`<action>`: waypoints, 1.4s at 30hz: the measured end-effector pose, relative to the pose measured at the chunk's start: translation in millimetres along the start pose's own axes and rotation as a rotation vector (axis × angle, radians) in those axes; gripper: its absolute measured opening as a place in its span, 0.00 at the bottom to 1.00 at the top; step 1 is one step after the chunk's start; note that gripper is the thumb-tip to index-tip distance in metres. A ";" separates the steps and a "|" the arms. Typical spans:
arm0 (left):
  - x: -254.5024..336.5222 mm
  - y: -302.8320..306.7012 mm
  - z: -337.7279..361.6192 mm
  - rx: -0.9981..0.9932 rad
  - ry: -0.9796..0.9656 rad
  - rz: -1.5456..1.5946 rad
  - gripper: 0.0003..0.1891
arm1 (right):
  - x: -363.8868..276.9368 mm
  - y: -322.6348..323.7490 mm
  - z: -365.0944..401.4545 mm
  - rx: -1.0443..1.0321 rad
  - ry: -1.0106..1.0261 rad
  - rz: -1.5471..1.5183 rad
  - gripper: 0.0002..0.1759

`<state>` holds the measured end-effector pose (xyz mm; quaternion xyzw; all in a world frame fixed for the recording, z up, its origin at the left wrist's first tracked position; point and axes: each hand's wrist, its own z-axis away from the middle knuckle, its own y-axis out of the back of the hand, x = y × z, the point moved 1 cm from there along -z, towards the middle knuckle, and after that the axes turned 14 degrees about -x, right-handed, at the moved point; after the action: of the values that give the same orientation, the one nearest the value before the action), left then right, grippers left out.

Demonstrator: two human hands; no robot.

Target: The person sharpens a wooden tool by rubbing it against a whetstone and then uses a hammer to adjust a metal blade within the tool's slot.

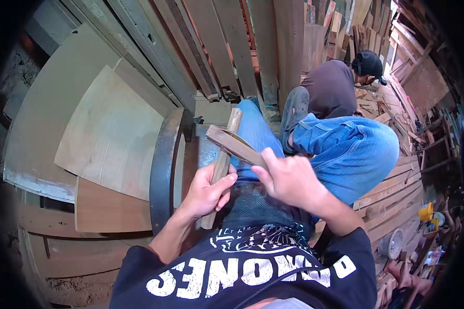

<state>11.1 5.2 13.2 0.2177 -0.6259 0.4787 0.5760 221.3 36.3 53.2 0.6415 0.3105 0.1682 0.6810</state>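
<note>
My left hand [203,194] is closed around a narrow wooden stick [221,166], which slants up over my lap. My right hand [293,179] grips one end of a flat wooden block [236,146]. That block crosses over the upper part of the stick, with a thin curved strip along its far edge; I cannot make out what the strip is. Whether block and stick press together is hard to tell. Beneath both hands lie a dark mesh cloth [252,206] and my legs in blue jeans [345,149].
A curved dark-edged piece [162,170] stands left of my left arm, beside thin wooden panels [108,139]. Tall boards [232,46] lean ahead. Another person [332,87] in a dark cap crouches at upper right among wood scraps. A clear bucket [392,243] sits at lower right.
</note>
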 end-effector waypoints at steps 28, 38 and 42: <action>6.9 15.2 4.5 -0.422 0.012 0.677 0.09 | 12.2 11.3 -6.9 0.160 -0.069 -0.008 0.19; 1.0 18.9 6.4 -0.551 0.077 0.887 0.10 | -8.7 6.5 4.3 0.083 0.118 0.030 0.18; 1.1 21.8 4.6 -0.600 0.065 0.930 0.10 | 10.0 11.8 -8.2 0.162 0.010 0.027 0.19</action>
<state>-9.5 11.3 7.1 -0.2703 -0.7468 0.4896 0.3598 225.6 50.3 62.9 0.6977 0.3179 0.1550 0.6230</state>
